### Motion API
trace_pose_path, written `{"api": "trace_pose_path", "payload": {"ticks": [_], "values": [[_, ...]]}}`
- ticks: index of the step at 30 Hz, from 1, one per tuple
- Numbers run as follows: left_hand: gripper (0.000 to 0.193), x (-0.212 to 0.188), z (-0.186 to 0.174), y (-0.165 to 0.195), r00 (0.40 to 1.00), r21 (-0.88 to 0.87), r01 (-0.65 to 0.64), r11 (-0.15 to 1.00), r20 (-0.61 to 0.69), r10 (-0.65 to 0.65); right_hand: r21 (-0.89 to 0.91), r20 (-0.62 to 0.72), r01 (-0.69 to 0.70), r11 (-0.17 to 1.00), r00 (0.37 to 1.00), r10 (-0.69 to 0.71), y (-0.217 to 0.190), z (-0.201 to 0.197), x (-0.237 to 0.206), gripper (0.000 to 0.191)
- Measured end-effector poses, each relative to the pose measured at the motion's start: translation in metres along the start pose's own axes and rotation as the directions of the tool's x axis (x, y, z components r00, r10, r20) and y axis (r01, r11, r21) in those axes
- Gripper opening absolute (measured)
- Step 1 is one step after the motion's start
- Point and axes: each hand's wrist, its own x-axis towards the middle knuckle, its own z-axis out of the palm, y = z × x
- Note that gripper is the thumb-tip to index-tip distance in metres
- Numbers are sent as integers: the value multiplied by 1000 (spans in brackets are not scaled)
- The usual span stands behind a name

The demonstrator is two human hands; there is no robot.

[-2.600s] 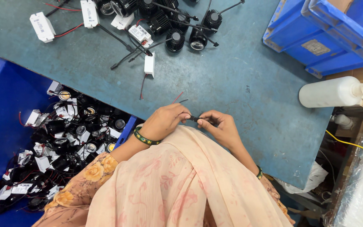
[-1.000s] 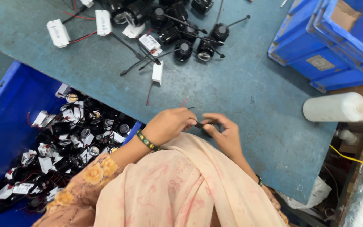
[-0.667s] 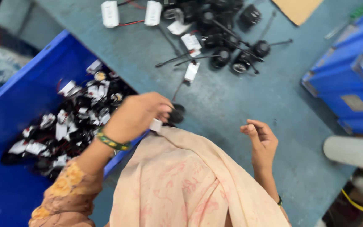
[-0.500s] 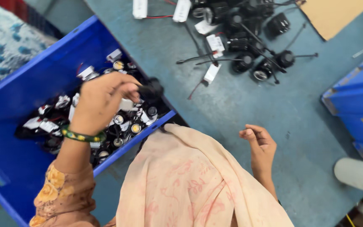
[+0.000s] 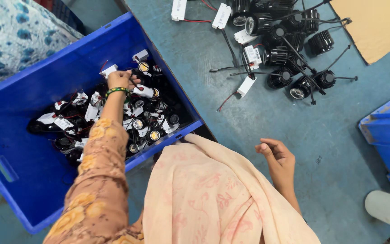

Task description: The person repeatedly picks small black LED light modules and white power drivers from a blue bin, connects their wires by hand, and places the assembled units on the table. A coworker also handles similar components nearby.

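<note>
Teal-blue worktable [image 5: 267, 135], scuffed surface. On it, top centre: cluster of black finned lamp units [image 5: 294, 54] with black leads, mixed with small white driver boxes [image 5: 222, 16] on red wires. Tan cardboard sheet [image 5: 371, 25] at top right corner. Blue bins [image 5: 387, 135] stacked at right edge. White bottle [image 5: 389, 210] lying at lower right. Large blue crate [image 5: 19, 135] sits off the table's left edge.

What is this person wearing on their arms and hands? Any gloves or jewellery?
No gloves: both hands are bare. The left arm has a long orange-brown sleeve printed with yellow flowers, and a green bangle circles the wrist just below the left hand. The right hand shows no rings or bangle; its forearm is uncovered. A pale peach scarf with a faint floral print drapes between the arms.
</note>
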Motion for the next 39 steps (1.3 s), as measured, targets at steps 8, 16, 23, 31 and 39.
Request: {"api": "trace_pose_path", "payload": {"ticks": [8, 16, 23, 31, 39], "values": [[11, 16, 19, -10, 984, 84, 3, 996, -180, 12, 38, -120, -82, 996, 989, 86, 9, 1, -24, 22], [22, 3, 22, -41, 941, 678, -171, 715, -103, 323, 56, -159, -130, 990, 978, 137, 6, 11, -29, 23], [27, -11, 59, -16, 873, 190, -472, 861, -36, 487, -79, -109, -107, 991, 989, 98, -6, 14, -18, 23], [58, -95, 209, 5, 648, 235, -609, 758, 698, 304, -149, -67, -64, 987, 996, 55, -2, 16, -21, 22], [53, -98, 289, -16, 640, 366, -733, 573, 655, 400, -77, -184, -138, 987, 975, 121, 13, 4, -53, 23]]}}
